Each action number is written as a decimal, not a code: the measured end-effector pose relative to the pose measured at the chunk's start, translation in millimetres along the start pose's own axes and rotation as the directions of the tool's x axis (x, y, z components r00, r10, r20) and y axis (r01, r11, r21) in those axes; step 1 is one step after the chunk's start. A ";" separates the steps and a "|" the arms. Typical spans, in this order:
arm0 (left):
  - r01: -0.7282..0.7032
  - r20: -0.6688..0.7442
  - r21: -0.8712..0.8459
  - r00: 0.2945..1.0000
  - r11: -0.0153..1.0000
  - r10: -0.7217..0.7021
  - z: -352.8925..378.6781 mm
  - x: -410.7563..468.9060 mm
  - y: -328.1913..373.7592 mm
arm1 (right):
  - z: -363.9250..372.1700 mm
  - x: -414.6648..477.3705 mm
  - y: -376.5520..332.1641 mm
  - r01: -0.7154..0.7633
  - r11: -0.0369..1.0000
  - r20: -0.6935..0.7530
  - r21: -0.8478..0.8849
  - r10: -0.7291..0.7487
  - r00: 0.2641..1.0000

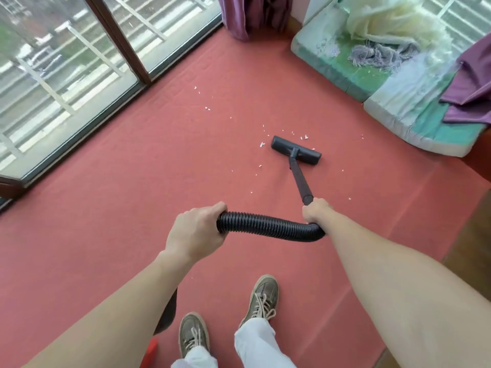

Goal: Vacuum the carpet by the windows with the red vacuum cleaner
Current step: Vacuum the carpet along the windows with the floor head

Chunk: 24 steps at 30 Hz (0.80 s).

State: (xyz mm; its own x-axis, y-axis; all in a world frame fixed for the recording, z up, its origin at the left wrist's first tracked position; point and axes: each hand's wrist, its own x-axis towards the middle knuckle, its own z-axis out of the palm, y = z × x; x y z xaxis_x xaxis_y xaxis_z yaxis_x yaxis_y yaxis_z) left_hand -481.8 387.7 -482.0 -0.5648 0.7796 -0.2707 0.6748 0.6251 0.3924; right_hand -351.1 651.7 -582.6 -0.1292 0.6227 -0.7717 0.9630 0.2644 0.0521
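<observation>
Gripping the wand [300, 179] in my right hand [316, 212], left hand [196, 232] curled round the hose [265, 225] to keep slack clear, I've got the floor head [296, 150] flat among white scraps [261, 144] on the carpet [132, 208].

two hands [195, 229] [316, 211], two shoes [192, 333] [263, 296], one hose [265, 226]

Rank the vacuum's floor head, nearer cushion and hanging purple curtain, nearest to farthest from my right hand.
1. Floor head, just ahead of the right hand.
2. Nearer cushion, ahead on the right.
3. Hanging purple curtain, in the far corner.
</observation>
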 end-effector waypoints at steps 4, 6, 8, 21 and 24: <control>-0.058 -0.039 0.020 0.997 0.998 0.059 -6.7 32.8 7.1 | -26.9 24.9 -14.7 -0.011 0.999 -0.008 -0.042 0.011 1.000; -0.091 -0.042 0.025 0.995 0.996 0.092 -6.2 49.4 7.5 | -32.1 38.7 -19.7 -0.016 0.999 -0.024 -0.033 0.015 1.000; -0.124 -0.048 0.032 0.991 0.992 0.125 -5.2 65.7 6.5 | -37.2 53.2 -24.0 -0.014 1.000 -0.050 -0.018 0.013 0.999; -0.146 0.018 -0.046 0.989 0.988 0.147 0.4 65.0 -24.4 | 7.9 18.3 -15.4 0.022 0.992 -0.009 0.122 -0.021 1.000; -0.148 0.078 -0.054 0.985 0.988 0.152 -9.0 56.2 -35.5 | 33.3 -15.2 -10.7 0.026 0.986 0.049 0.167 -0.035 0.998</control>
State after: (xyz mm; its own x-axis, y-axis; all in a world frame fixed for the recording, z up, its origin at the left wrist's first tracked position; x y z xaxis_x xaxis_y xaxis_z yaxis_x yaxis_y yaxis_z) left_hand -541.7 409.0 -503.3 -0.4167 0.8662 -0.2759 0.7244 0.4997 0.4749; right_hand -351.6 614.9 -592.5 -0.1510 0.5761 -0.8033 0.9852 0.1542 -0.0747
